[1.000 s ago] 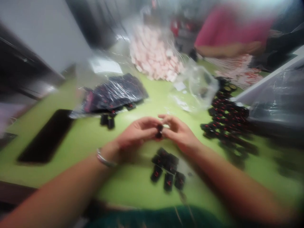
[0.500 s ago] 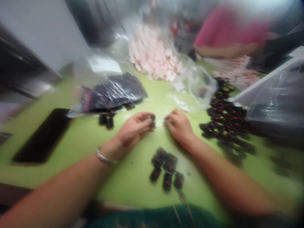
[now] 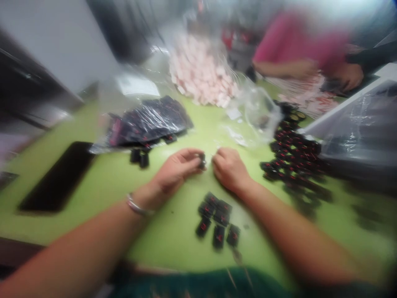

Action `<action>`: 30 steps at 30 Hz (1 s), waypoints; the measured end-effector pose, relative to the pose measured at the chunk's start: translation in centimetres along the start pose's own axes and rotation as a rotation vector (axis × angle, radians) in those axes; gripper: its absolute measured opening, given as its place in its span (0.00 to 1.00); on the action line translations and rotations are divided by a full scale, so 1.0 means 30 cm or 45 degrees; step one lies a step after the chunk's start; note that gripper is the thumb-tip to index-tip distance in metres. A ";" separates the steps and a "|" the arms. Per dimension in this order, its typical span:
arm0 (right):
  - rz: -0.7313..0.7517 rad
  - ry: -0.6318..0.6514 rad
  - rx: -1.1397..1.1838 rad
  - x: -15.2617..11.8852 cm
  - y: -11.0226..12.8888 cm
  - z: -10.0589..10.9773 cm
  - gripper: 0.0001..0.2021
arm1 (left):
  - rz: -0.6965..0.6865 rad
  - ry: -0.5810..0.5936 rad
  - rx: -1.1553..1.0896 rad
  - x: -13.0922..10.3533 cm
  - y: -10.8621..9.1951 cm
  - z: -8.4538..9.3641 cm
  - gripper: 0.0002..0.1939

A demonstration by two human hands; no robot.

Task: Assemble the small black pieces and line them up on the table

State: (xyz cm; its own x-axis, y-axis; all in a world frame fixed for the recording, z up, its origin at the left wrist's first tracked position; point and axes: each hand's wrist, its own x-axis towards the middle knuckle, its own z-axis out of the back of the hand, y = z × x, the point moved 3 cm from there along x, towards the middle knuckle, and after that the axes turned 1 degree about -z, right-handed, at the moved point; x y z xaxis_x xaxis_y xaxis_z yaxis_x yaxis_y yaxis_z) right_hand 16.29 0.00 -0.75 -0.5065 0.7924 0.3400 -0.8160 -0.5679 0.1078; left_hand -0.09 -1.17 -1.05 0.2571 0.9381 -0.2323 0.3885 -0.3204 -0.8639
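Observation:
My left hand (image 3: 180, 167) pinches a small black block-shaped part (image 3: 202, 161) between thumb and fingers. Just right of it, my right hand (image 3: 228, 167) is closed with its fingers curled together; whatever it grips is too small and blurred to name. A narrow gap separates the two hands. Below them on the green table (image 3: 167, 240) lies a group of several black parts with red marks (image 3: 218, 217). Two more black parts (image 3: 139, 158) stand left of my left hand.
A clear bag of black parts (image 3: 151, 120) lies at the back left, beside a dark flat rectangle (image 3: 57, 176). Heaped black parts (image 3: 293, 153) and a plastic-covered box (image 3: 362, 120) stand right. Pale pieces (image 3: 203, 72) are piled behind. Across the table works a person in pink (image 3: 288, 41).
My right hand has shifted slightly left and its fingers have curled in more, nearer the black part. The part in my left hand is turned a little. The other person's hands have moved apart.

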 end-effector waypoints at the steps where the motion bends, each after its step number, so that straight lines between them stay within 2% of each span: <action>1: -0.013 -0.056 0.084 -0.002 0.002 0.009 0.08 | -0.005 0.017 0.010 0.001 0.003 0.001 0.17; 5: -0.107 -0.334 0.457 -0.018 0.019 0.059 0.07 | -0.015 0.079 0.011 0.002 0.015 0.001 0.17; 7: -0.103 -0.391 0.545 -0.025 0.036 0.077 0.07 | -0.012 0.088 -0.005 0.001 0.018 0.000 0.17; 15: 0.024 -0.434 0.443 -0.030 0.068 0.077 0.05 | 0.014 0.146 0.032 -0.005 0.021 -0.012 0.17; 22: 0.128 -0.461 0.202 -0.044 0.079 0.082 0.05 | 0.002 0.105 0.054 -0.007 0.024 -0.010 0.15; 26: 0.159 -0.537 0.307 -0.051 0.089 0.091 0.07 | -0.017 0.036 -0.052 -0.006 0.021 -0.011 0.15; 30: 0.185 -0.530 0.405 -0.057 0.097 0.080 0.13 | 0.008 -0.025 -0.140 -0.007 0.015 -0.009 0.16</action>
State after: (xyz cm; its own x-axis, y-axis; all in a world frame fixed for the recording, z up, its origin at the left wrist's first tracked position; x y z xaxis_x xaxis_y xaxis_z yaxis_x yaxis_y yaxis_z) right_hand 15.45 -3.55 1.23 -0.4023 0.5820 0.7067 -0.5883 -0.7558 0.2876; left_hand 0.27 -1.56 -1.28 0.2427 0.9381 -0.2473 0.4819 -0.3378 -0.8085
